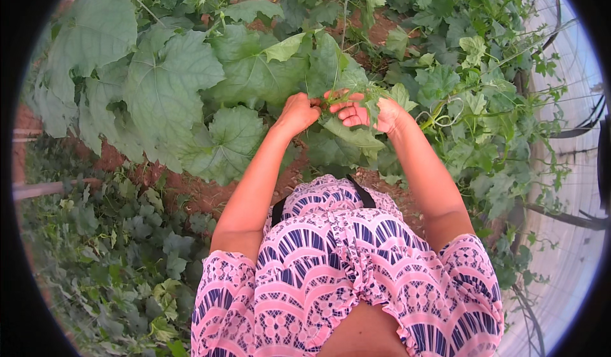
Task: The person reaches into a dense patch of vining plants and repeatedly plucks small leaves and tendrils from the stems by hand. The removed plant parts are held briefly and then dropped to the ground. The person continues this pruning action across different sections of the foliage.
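Note:
Among the large green leaves of a climbing vine (255,66), my two hands are close together in front of my body. My left hand (300,113) has its fingers curled at a thin green stem, with thumb and fingertips pinched together. My right hand (365,113) lies just to the right, palm turned up and fingers partly bent, under a leafy shoot tip (355,82); leaves cover part of the palm. Whether its fingers grip the shoot is not clear. A drooping leaf (355,135) hangs just below both hands.
A white string (344,20) runs down to the vine above my hands. A looped white tie (446,113) circles a stem at the right. Plastic sheeting (563,166) with dark cords borders the right side. Low plants (110,242) cover reddish soil (205,192) at the lower left.

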Demonstrator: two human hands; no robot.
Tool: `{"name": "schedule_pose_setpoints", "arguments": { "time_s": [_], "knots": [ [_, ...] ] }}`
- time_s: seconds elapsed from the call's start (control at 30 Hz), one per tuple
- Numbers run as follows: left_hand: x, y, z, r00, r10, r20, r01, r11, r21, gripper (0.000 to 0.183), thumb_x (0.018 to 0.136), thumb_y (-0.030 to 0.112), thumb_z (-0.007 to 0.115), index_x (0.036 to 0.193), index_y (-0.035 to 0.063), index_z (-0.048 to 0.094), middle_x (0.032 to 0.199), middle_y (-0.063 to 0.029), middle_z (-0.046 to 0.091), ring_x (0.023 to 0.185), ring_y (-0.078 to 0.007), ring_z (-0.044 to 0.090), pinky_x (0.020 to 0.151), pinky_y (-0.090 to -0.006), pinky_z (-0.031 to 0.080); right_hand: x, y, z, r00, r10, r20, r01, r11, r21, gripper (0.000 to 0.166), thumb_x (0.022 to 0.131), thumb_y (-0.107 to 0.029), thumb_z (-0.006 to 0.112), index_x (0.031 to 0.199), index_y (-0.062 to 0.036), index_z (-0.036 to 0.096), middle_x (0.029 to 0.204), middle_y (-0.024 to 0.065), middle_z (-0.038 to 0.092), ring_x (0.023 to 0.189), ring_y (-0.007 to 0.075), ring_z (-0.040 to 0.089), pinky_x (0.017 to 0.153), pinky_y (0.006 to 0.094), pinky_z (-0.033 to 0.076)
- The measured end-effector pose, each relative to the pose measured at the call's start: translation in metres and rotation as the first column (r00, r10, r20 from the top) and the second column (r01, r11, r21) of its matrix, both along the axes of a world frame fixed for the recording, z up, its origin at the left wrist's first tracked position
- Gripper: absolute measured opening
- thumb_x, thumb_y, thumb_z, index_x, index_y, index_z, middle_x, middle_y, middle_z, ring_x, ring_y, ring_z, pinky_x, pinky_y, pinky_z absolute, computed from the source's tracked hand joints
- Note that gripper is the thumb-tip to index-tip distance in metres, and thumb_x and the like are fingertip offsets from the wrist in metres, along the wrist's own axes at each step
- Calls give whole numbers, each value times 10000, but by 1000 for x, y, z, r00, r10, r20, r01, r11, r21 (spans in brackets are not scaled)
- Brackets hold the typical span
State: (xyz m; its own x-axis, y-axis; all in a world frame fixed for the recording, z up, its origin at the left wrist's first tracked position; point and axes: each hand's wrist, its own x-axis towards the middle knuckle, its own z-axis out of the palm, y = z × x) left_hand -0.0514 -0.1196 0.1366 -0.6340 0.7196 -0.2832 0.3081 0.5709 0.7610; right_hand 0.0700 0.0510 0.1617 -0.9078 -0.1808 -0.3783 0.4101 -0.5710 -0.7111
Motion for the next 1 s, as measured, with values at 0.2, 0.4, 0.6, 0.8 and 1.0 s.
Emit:
{"name": "schedule_pose_setpoints", "arguments": {
  "time_s": [0.2, 0.4, 0.6, 0.8, 1.0],
  "knots": [
    [5, -2, 4, 998, -33, 61, 32, 999, 5, 271, 695, 97, 561, 897, -63, 644, 800, -256, 626, 817, -327, 634, 777, -361, 463, -4, 1, -7, 1000, -21, 18, 21, 1000, -12, 255, 856, -192, 573, 1035, -13, 558, 931, 109, 617, 747, 127, 588, 688, 262, 510],
    [5, -15, -28, 930, 12, 368, -97, 972, 215, 247, 738, 59, 571, 951, -35, 652, 825, -88, 650, 793, -141, 592, 731, -272, 457, -7, -10, 6, 993, -98, 73, 92, 992, 82, 126, 850, -105, 578, 944, -41, 525, 831, 64, 609, 658, 78, 556, 595, 214, 494],
    [13, -26, -25, 986, 102, 130, -125, 974, 187, 371, 726, 66, 592, 1095, 37, 610, 894, -85, 649, 806, -209, 599, 766, -309, 460, -11, -6, -12, 984, -172, 51, 167, 981, 96, 219, 856, -144, 576, 1039, -47, 504, 914, 149, 622, 751, 172, 613, 681, 298, 539],
    [35, -31, 66, 847, 157, -508, 75, 911, 407, 322, 733, 115, 625, 1052, 75, 610, 1017, -89, 593, 960, -271, 545, 813, -357, 446, -16, -1, -11, 976, -204, 80, 198, 978, 72, 227, 827, -175, 605, 1003, -44, 548, 864, 111, 616, 695, 151, 596, 631, 277, 531],
    [23, -15, 56, 888, 63, -456, 244, 776, 582, 175, 770, 20, 645, 943, 17, 619, 857, -67, 596, 728, -163, 580, 623, -257, 469, -22, -2, -16, 987, -143, -75, 145, 989, 25, 206, 801, -192, 631, 933, -35, 605, 813, 50, 607, 639, 120, 559, 541, 235, 475]
  ]
}}
